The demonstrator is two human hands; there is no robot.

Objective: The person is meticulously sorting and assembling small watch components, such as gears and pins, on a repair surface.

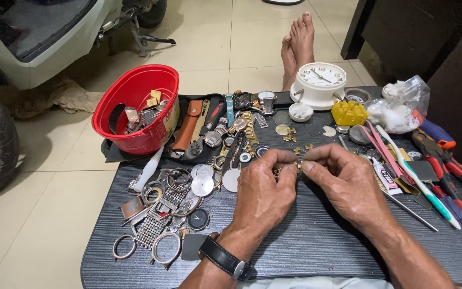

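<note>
Your left hand (pixel 261 190) and right hand (pixel 346 184) meet fingertip to fingertip over the grey tabletop (pixel 316 241), both pinched closed on a small gold-coloured watch-band piece (pixel 287 169) held between them just above the surface. Loose watch cases and rings (pixel 172 208) lie left of your left hand; screwdrivers and pliers (pixel 445 176) lie to your right, a white alarm clock (pixel 321 80) beyond.

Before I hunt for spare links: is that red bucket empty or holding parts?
Holding parts: the red bucket stands upright with gold and metal pieces inside.

Glossy red plastic bowl (pixel 136 109), matt grey ribbed tabletop (pixel 316 241), shiny metal watch cases (pixel 167 214), black leather strap (pixel 225 259)
</note>
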